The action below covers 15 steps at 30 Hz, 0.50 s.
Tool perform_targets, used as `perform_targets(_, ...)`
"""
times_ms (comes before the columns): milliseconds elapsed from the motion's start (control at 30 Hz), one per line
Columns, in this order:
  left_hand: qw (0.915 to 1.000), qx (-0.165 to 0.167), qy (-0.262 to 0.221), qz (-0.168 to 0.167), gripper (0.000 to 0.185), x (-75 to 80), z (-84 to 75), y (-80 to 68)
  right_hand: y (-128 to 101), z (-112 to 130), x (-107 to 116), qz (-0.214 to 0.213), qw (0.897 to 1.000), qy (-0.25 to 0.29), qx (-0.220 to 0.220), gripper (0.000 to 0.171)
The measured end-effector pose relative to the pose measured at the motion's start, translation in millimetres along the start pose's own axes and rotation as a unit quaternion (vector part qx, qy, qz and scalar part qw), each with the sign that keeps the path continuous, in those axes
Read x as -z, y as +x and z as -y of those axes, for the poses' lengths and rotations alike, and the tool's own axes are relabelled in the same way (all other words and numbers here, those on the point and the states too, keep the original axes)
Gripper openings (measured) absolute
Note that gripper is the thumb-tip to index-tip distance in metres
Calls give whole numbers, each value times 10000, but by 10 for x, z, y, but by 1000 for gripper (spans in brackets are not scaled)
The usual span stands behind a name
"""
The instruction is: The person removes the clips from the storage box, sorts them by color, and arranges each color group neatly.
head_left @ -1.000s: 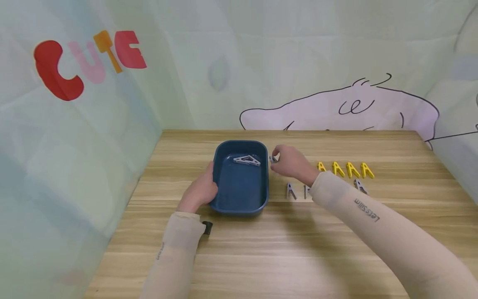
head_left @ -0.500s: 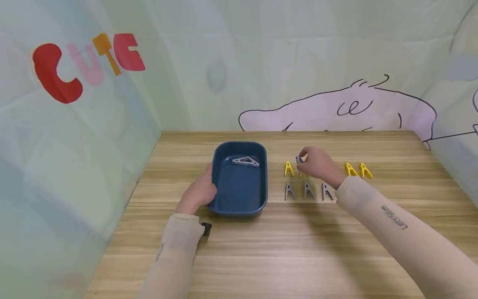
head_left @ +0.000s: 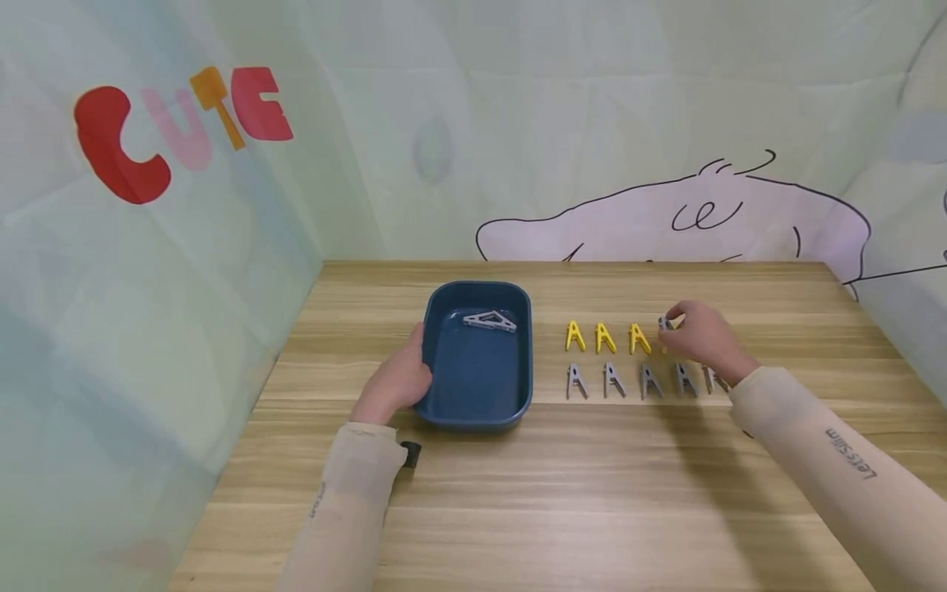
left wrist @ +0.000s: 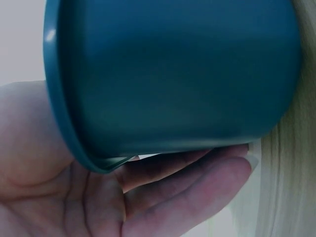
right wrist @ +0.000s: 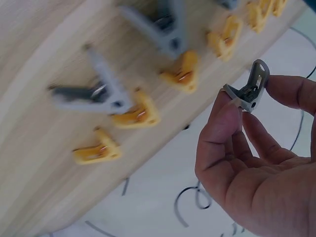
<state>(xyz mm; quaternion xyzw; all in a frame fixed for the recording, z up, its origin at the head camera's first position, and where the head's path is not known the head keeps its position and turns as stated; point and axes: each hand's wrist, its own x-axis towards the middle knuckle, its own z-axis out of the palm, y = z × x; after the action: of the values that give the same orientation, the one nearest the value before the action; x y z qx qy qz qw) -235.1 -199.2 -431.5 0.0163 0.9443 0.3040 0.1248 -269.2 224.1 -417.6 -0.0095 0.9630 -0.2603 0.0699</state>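
A small grey clothespin is pinched between the thumb and forefinger of the right hand, the remaining fingers being curled loosely beneath it; in the head view the pin is seen only as a small grey shape at the fingertips, held above the table over the right part of the yellow row. Three yellow clothespins are seen standing side by side in a back row just left of that hand, and more yellow pins are recorded in the right wrist view, blurred. A front row of grey clothespins is set parallel to the yellow row and just nearer the person; five are counted, the rightmost being partly hidden by the right wrist. To the left of both rows, well apart from them, a dark blue tray is placed on the table, and one grey clothespin is seen lying flat on the tray floor near its far end. The left hand is laid against the tray's left wall, the thumb resting at the rim; in the left wrist view its fingers are shown nearly straight and extended beneath the wall of the tray, so the tray is steadied rather than clasped. A small dark object is noted at the left sleeve cuff; its nature cannot be told. Behind the table, a pale backdrop is observed bearing the coloured letters "CUTE" and an outline cartoon figure.
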Motion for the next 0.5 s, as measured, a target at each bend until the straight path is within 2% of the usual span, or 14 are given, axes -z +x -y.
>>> perform_targets(133, 10000, 30, 9, -1, 68, -10, -3, -5, -39, -294, 61, -137, 9997, -97, -181, 52)
perform_targets(333, 10000, -1, 13, 0, 69, -11, -1, -2, -173, -685, 127, 63, 9985, -123, -536, 57)
perform_targets(500, 10000, -87, 33, -16, 69, -1, 6, -1, -274, -899, 169, -58, 9985, -132, -522, 56)
